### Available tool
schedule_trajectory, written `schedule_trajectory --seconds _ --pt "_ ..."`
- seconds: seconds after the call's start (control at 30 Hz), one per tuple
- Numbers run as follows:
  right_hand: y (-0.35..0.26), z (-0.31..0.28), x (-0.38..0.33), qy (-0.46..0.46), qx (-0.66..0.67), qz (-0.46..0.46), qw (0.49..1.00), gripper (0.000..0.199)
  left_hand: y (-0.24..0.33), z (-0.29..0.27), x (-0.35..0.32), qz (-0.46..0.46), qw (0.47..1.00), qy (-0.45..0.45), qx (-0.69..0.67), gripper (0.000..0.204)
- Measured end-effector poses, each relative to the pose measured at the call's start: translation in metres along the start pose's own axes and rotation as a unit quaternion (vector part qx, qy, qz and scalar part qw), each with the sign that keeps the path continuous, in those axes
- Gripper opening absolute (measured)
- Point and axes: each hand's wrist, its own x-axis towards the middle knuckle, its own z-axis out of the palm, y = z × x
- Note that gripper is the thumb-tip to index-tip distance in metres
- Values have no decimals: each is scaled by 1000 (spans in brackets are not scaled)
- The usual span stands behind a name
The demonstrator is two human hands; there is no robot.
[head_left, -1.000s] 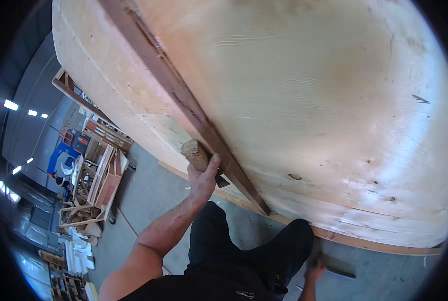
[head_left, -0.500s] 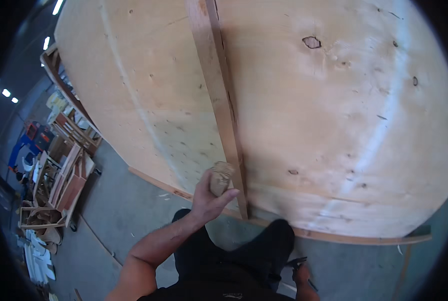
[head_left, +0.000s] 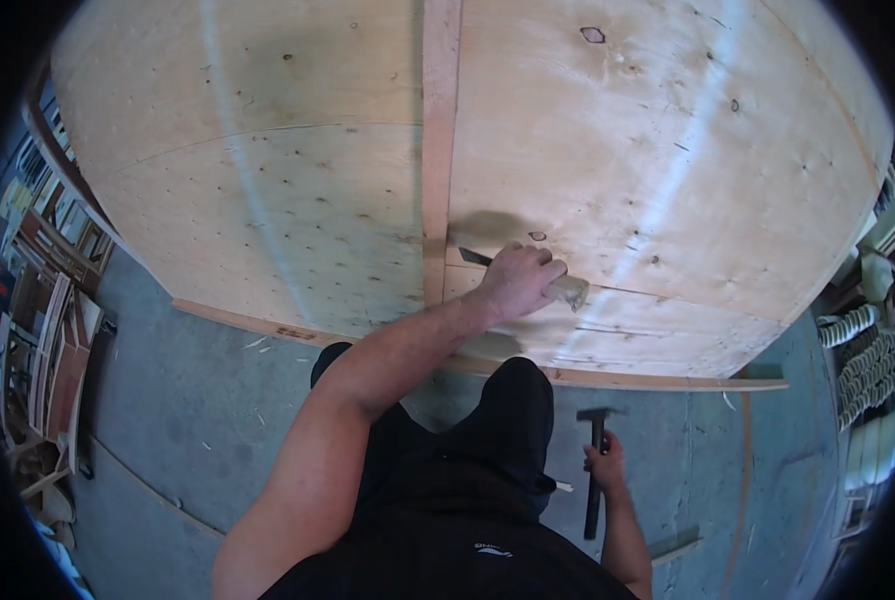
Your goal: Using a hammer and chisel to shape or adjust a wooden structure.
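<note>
Gripping tool, right hand [head_left: 605, 465]: fingers closed round the shaft of a dark hammer [head_left: 595, 470], held low beside the person's leg, head up, well apart from the panel.
Floor [head_left: 207, 420]: grey concrete with scattered wood slivers; open room stretches left of the legs and right of the hammer.
Panel edge: a thin wooden batten [head_left: 667, 380] runs along the lower edge of the plywood panel [head_left: 267, 200], just beyond the knees, meeting the floor line.
Left hand [head_left: 517, 280]: arm reaches forward and up, fist closed round a chisel [head_left: 567, 290]; its pale handle butt sticks out right of the fist, its dark blade shows at the left, lying flat against the plywood.
Blade tip: just beside the right edge of the upright strip [head_left: 437, 150], whether touching I cannot tell.
Upright strip: pale timber fixed up the middle of the panel, splitting it into two broad bare fields.
Left margin: stacked timber offcuts [head_left: 52, 340] crowd the far floor.
Right margin: rows of pale rolled goods [head_left: 862, 370] near the panel's corner.
</note>
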Motion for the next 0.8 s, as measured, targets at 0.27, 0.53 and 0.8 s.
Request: schedule_trajectory --seconds 0.27,0.53,0.8 --pt "24 2 -46 42 -8 4 999 36 -15 2 30 56 998 -9 35 38" --pt "-64 -34 -42 80 130 -56 987 31 -26 10 37 59 992 16 110 55" --pt "-162 -17 21 -39 526 -68 847 33 -47 21 20 47 990 44 122 57"
